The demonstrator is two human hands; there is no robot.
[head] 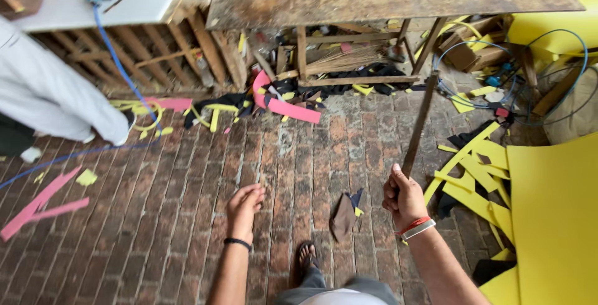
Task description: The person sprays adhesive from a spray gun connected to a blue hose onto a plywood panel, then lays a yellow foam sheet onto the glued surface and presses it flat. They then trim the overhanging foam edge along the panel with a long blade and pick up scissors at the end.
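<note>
Pink foam strips (38,204) lie far left on brick floor (174,218). Left hand (244,206) hangs empty, fingers loosely apart (black band on wrist). Dark scrap (343,216) between hands. Right hand (403,197) clamped round lower end of long wooden stick (420,121), which slants up toward workbench (392,3). Yellow foam sheet (554,218) far right.

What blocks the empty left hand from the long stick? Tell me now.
Nothing visible does. The left hand hangs open over bare brick floor; the long, thin brown wooden stick is in the right hand. Only a dark fabric scrap lies flat on the floor between them.
</note>
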